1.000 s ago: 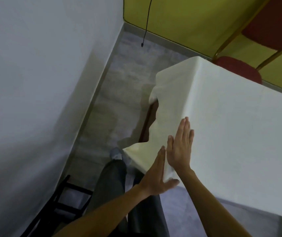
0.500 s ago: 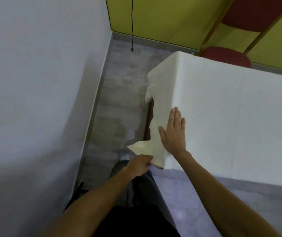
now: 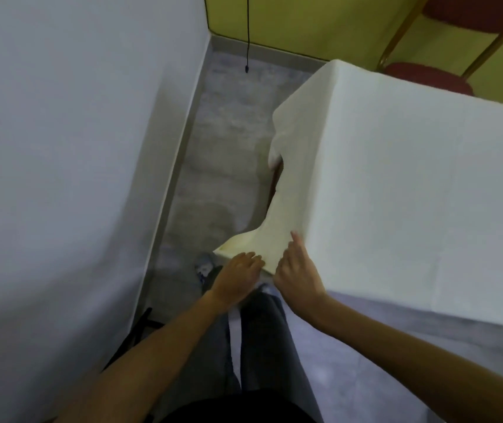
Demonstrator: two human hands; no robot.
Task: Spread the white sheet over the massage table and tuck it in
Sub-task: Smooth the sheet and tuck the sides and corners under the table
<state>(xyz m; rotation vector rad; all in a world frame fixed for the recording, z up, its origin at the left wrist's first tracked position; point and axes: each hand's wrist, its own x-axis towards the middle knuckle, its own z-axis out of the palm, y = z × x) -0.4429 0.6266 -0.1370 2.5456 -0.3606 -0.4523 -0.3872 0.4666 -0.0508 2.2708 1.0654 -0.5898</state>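
Along nine o'clock down to seven, a white wall [image 3: 61, 178] fills your view. At three o'clock the white sheet [image 3: 412, 193] covers the top of the massage table [image 3: 277, 178]. Only a dark red-brown sliver of that table shows, near centre, where the cloth gapes. The end of the sheet facing the wall hangs rumpled, and a loose flap juts out over the grey floor [image 3: 222, 148] just below centre. A yellow wall [image 3: 320, 22] runs across twelve to one o'clock, and a red chair [image 3: 427, 79] stands at two o'clock behind the table's far edge. Your grey trouser legs [image 3: 262, 346] stand at six o'clock.

Your left hand [image 3: 238, 277] grips the flap's lower edge, fingers curled on the cloth. Your right hand [image 3: 300, 276] is just beside it at the table's near corner. Its fingers are curled against the sheet and one digit points up along the corner fold; I cannot tell whether it pinches cloth. A black cord [image 3: 247, 32] dangles at twelve o'clock. One shoe [image 3: 204, 265] shows at seven o'clock, beside your left hand.
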